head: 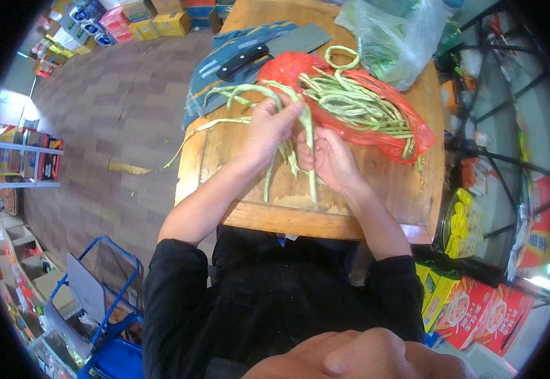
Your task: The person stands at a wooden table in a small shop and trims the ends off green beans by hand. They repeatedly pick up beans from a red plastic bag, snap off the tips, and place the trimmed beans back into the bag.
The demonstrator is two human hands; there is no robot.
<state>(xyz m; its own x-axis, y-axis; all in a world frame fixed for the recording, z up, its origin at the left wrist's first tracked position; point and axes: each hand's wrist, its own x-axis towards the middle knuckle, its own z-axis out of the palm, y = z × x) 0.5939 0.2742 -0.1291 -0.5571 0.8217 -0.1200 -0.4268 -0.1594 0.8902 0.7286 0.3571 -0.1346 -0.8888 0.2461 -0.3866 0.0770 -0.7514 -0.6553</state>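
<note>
My left hand [273,118] grips several long green beans [250,88] over the near half of a wooden table [374,175]. Their ends stick out past its fingers to the left and downward. In my right hand [326,154] is the lower part of a thicker bean [309,135], which hangs down between the two hands. More beans [288,156] lie on the tabletop, partly hidden behind my wrists. Beyond my hands, a red plastic bag [417,130] lies spread with a heap of long beans [351,102] on it. One long bean [194,132] reaches over the table's left edge.
A cleaver [298,39] with a black handle rests on a folded blue striped cloth [208,80] at the far left. Clear plastic bags [393,38] stand at the far right. A folding chair [90,289] is on the floor to the left, and a black metal rack [493,156] to the right.
</note>
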